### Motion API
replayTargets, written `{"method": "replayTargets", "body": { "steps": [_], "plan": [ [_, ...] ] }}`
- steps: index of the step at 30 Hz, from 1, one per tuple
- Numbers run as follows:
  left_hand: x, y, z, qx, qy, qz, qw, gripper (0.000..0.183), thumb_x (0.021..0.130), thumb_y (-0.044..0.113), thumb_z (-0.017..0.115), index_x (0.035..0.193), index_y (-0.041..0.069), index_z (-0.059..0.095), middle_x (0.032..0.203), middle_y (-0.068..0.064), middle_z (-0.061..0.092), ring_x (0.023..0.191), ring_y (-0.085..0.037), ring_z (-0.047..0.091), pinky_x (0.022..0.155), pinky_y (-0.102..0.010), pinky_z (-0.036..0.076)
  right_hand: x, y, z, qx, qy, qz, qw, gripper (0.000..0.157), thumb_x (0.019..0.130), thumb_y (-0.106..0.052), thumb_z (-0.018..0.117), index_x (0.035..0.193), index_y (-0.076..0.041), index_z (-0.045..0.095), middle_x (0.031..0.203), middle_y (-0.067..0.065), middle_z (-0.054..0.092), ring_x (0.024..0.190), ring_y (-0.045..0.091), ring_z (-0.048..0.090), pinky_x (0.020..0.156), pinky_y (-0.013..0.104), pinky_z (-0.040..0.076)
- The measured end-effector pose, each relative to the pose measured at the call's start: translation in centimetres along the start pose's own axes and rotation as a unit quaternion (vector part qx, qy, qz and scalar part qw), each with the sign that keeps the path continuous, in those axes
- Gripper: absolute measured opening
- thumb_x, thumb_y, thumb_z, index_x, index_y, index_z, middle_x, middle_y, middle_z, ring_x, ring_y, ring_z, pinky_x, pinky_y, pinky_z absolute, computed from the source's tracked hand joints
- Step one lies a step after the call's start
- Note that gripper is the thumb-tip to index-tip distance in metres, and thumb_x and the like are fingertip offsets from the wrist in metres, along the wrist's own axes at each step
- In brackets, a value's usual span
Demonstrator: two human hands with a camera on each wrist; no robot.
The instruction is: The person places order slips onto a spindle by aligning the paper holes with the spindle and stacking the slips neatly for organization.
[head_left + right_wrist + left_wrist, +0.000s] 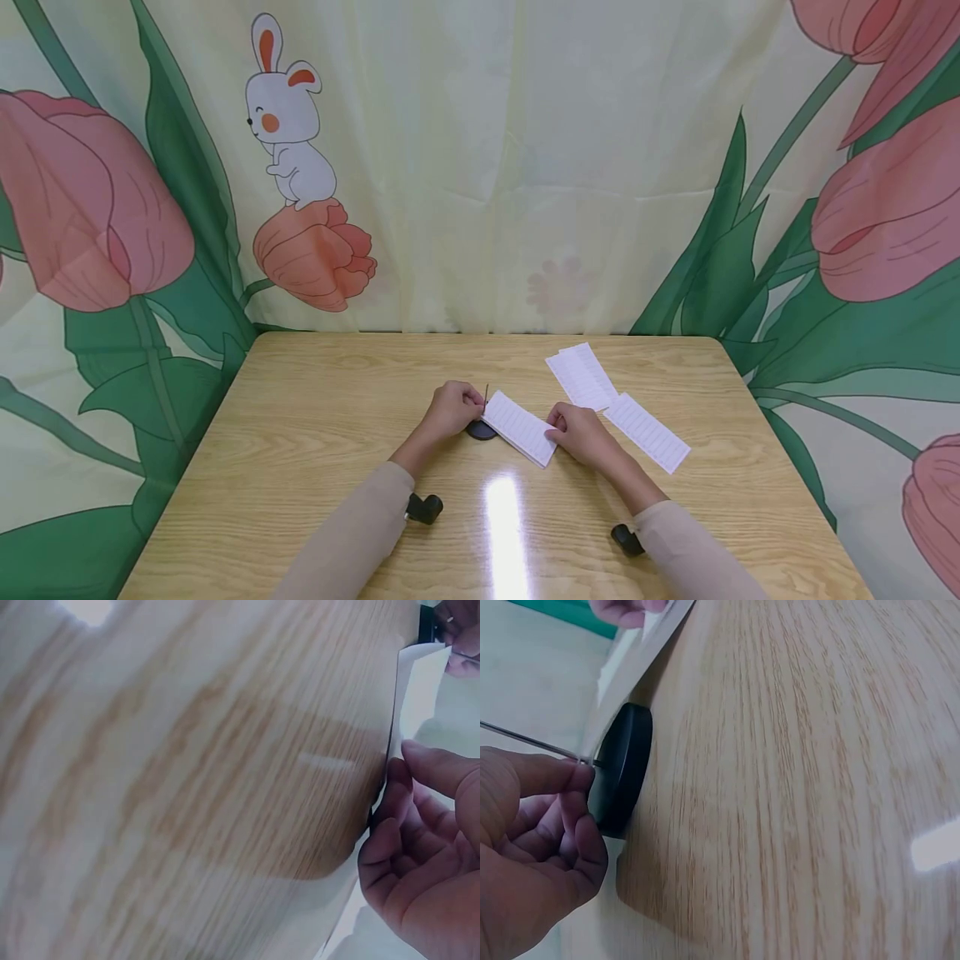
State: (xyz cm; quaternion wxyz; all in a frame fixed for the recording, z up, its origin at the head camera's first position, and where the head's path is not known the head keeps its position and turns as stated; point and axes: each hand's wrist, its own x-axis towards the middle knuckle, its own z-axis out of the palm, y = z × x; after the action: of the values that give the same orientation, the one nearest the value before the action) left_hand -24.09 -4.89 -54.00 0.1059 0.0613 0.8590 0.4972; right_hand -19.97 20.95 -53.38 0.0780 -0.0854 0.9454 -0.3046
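A bill spike with a round black base [481, 431] and a thin upright metal rod [532, 740] stands on the table. Printed paper slips [519, 427] reach from the rod toward the right, lying one over another. My left hand [456, 406] pinches their left end between thumb and forefinger, right beside the rod and low over the base. At the opposite end, my right hand [581, 431] grips the slips by thumb and fingertips. From the right wrist, the slips [424, 690] show edge-on, a little above the tabletop.
Two overlapping printed slips [581, 377] lie behind my right hand, and another slip [647, 432] lies to its right. The wooden table [337, 392] ends at a curtain [480, 167] printed with tulips and a rabbit.
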Motion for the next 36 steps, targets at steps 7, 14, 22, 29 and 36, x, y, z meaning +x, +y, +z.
{"method": "replayTargets", "body": {
  "steps": [7, 14, 22, 29, 36],
  "plan": [
    [0.0, -0.1, 0.3, 0.011, 0.013, 0.005, 0.9998, 0.006, 0.088, 0.000, 0.073, 0.084, 0.003, 0.071, 0.069, 0.000, 0.062, 0.064, -0.010, 0.055, 0.059, -0.022, 0.045, 0.1, 0.0, 0.2, -0.004, -0.003, 0.009, 1.000, 0.013, 0.091, -0.009, 0.078, 0.092, -0.008, 0.065, 0.074, -0.001, 0.060, 0.069, 0.012, 0.053, 0.064, 0.027, 0.044],
    [-0.1, 0.1, 0.4, 0.022, 0.018, 0.003, 0.9996, 0.008, 0.088, -0.001, 0.073, 0.083, 0.005, 0.071, 0.070, 0.000, 0.059, 0.065, -0.011, 0.053, 0.058, -0.023, 0.043, 0.1, -0.1, 0.4, -0.006, -0.004, 0.013, 1.000, 0.014, 0.091, -0.009, 0.078, 0.093, -0.009, 0.064, 0.076, 0.000, 0.061, 0.070, 0.014, 0.054, 0.066, 0.030, 0.045],
    [-0.1, 0.1, 0.5, 0.046, 0.027, 0.016, 0.9984, 0.010, 0.088, -0.001, 0.074, 0.081, 0.005, 0.071, 0.069, 0.001, 0.058, 0.065, -0.011, 0.052, 0.058, -0.022, 0.042, 0.1, -0.1, 0.4, -0.009, -0.002, 0.012, 1.000, 0.015, 0.091, -0.009, 0.078, 0.093, -0.008, 0.064, 0.075, 0.000, 0.061, 0.070, 0.014, 0.054, 0.065, 0.030, 0.045],
    [-0.3, 0.3, 0.4, 0.065, 0.012, 0.012, 0.9977, 0.008, 0.090, 0.003, 0.072, 0.083, 0.006, 0.070, 0.071, -0.001, 0.059, 0.066, -0.012, 0.053, 0.057, -0.022, 0.042, 0.1, 0.2, -0.1, -0.015, -0.002, 0.010, 1.000, 0.013, 0.091, -0.010, 0.077, 0.094, -0.008, 0.065, 0.081, 0.001, 0.064, 0.075, 0.013, 0.058, 0.069, 0.031, 0.049],
    [-0.7, 0.6, -0.1, 0.088, 0.000, 0.012, 0.9960, 0.004, 0.093, 0.007, 0.070, 0.090, 0.005, 0.069, 0.079, -0.003, 0.061, 0.073, -0.015, 0.055, 0.063, -0.024, 0.046, -0.1, 1.2, -1.7, -0.019, 0.013, 0.008, 1.000, 0.013, 0.091, -0.012, 0.077, 0.097, -0.007, 0.067, 0.087, 0.002, 0.065, 0.081, 0.015, 0.059, 0.074, 0.034, 0.050]
  ]
}}
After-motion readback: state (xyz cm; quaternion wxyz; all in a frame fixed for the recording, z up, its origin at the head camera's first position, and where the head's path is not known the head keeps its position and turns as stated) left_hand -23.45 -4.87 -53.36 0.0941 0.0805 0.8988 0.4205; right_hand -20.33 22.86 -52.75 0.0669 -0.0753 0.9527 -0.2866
